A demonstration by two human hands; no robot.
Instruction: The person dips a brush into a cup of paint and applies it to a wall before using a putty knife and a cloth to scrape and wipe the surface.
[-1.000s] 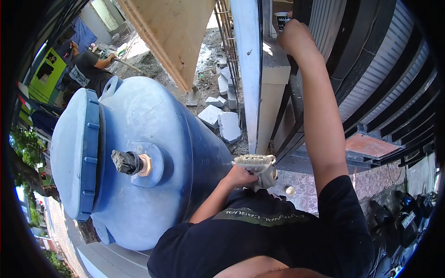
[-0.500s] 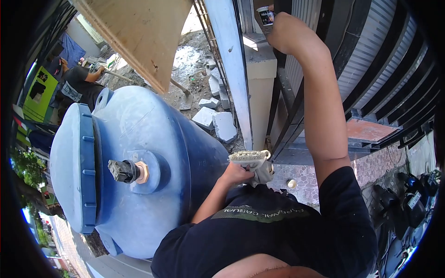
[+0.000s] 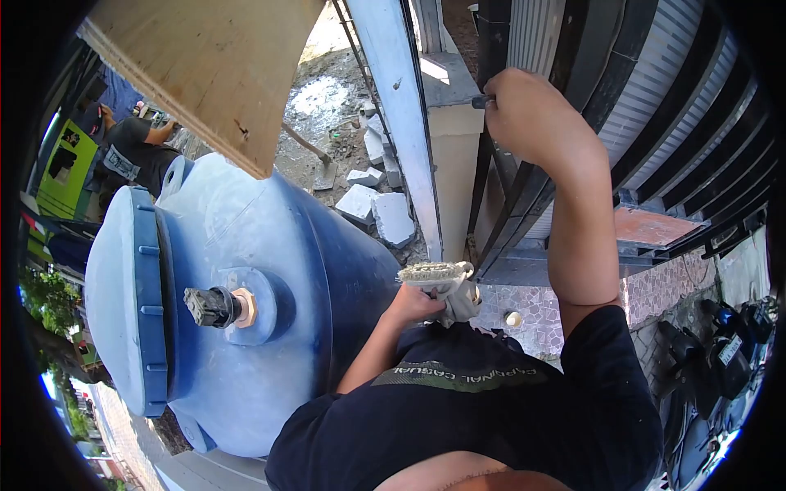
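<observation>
My left hand (image 3: 416, 303) is closed around a pale cloth (image 3: 463, 304) and a wide brush (image 3: 431, 273) with light, worn bristles, in front of my dark shirt. To its left stands a large blue tank (image 3: 254, 213). My right hand (image 3: 514, 105) is raised at the upper right, its fingers closed on a small dark object (image 3: 481, 101) that I cannot make out. That hand is beside the top of a beige pillar (image 3: 456, 123) and a dark metal post (image 3: 494, 41).
A plywood board (image 3: 213, 65) juts over the tank, near a pale upright beam (image 3: 401, 90). Broken blocks (image 3: 393, 218) lie on the muddy ground. Another person (image 3: 135, 151) is at the far left. A small cup (image 3: 513, 319) sits on the tiles below; motorcycles (image 3: 720, 360) stand lower right.
My right hand has moved down toward the pillar's top edge. The small labelled tub beside it has mostly left the view. The board and tank have shifted slightly left in view.
</observation>
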